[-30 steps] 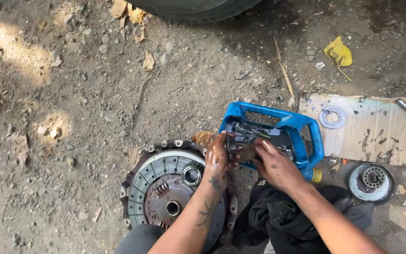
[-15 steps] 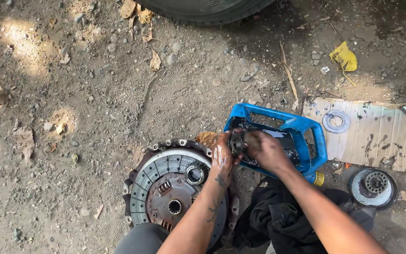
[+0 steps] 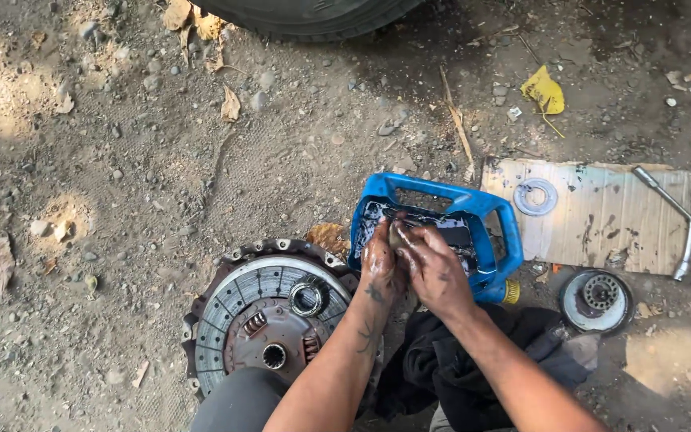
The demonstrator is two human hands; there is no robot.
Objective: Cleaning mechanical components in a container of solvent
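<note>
Greasy small part (image 3: pixel 399 234) pinched between closed fingers of both hands, left hand (image 3: pixel 380 268), right hand (image 3: pixel 435 272), above blue tub (image 3: pixel 485 210).

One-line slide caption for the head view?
Both greasy hands, left hand and right hand, work a small part over a cut-open blue jug beside a clutch disc on dirt.

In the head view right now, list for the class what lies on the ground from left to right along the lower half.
Clutch disc assembly → left hand → right hand over the cut-open blue container → flat metal ring on the cardboard sheet → small round hub part → bent metal wrench.
</note>
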